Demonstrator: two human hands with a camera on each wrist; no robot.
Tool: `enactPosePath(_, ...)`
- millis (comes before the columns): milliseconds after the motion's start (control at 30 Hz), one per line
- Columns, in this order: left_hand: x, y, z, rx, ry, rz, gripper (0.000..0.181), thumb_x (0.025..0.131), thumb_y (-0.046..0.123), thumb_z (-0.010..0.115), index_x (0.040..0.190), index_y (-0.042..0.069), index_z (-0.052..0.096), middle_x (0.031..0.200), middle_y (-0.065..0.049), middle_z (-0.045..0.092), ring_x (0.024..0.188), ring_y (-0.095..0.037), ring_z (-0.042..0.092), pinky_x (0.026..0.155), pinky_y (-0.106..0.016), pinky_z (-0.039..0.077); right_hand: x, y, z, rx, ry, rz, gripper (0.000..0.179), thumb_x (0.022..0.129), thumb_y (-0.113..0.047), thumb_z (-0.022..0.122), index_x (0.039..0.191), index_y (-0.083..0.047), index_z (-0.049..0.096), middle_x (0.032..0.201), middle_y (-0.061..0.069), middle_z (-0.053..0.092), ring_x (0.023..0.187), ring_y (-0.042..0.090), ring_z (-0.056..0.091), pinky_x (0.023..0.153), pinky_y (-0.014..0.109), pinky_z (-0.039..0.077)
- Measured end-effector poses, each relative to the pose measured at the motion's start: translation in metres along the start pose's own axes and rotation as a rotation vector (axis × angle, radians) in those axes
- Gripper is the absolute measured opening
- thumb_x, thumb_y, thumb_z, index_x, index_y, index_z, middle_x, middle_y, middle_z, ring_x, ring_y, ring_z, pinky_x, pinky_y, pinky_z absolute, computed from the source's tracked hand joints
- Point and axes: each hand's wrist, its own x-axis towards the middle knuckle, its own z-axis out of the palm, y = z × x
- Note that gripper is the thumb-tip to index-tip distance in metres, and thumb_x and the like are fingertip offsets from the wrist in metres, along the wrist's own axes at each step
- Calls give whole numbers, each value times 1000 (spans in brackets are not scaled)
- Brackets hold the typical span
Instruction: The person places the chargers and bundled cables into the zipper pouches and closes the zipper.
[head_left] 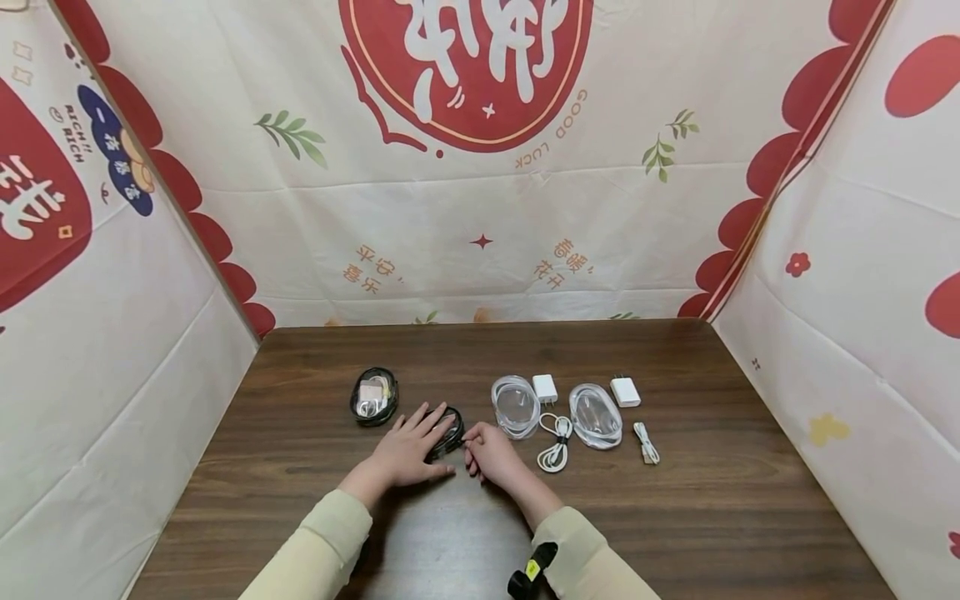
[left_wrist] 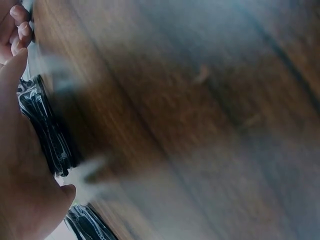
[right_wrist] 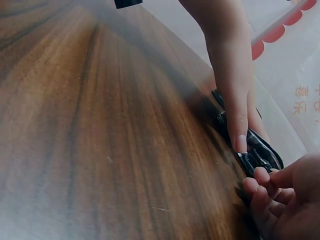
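Observation:
A coiled black cable [head_left: 454,435] lies on the table, partly covered by my left hand [head_left: 408,450]. The fingers of that hand are spread and rest over the coil's left side, with the thumb pointing right below it. At the coil's right edge my right hand [head_left: 491,454] has curled fingers. Its thumb and index finger pinch a small part of the black cable [right_wrist: 260,157]; the exact piece is hidden by the fingertips. In the left wrist view the black coil [left_wrist: 45,125] sits beside the left hand [left_wrist: 30,170].
Farther left lies another black coil [head_left: 374,397] with pale items inside. To the right are two clear coils [head_left: 516,407], [head_left: 596,417], two white chargers [head_left: 545,389], [head_left: 626,392], a tied white cable [head_left: 555,450] and a short white cable [head_left: 646,443]. Printed cloth walls [head_left: 480,208] border the wooden table.

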Motion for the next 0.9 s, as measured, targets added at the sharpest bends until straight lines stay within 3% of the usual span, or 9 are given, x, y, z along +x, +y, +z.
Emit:
enactPosePath(267,-1,4,-2,3,13,-19,82,90,67,51,155,23,28,162,-1,17,146,-31,15,109,-62,23,-1,-2,3,1,32,-12,5,95,2,52,98,5,57,66,9,61,46,12,53,37,26,45)
enactPosePath(533,-6,14,-9,-53,59,-54,77,90,59,58,152,21,35,159,-3,24,144,-37,18,106,-63,29,-2,0,3,53,66,-21,7,94,3,55,100,5,58,70,11,64,48,14,54,38,28,47)
enactPosePath(733,-4,16,-9,-157,119,-72,74,91,54,60,151,18,37,158,-8,26,143,-40,21,107,-56,33,-3,-1,-2,87,145,-13,5,94,0,56,96,4,59,75,18,65,50,16,55,40,29,49)
enactPosePath(900,-5,20,-10,-292,228,-152,66,93,43,63,147,11,43,152,-16,35,139,-42,27,105,-57,34,-7,-5,-5,31,127,-37,9,93,-5,59,93,3,63,75,17,65,53,17,56,44,30,50)
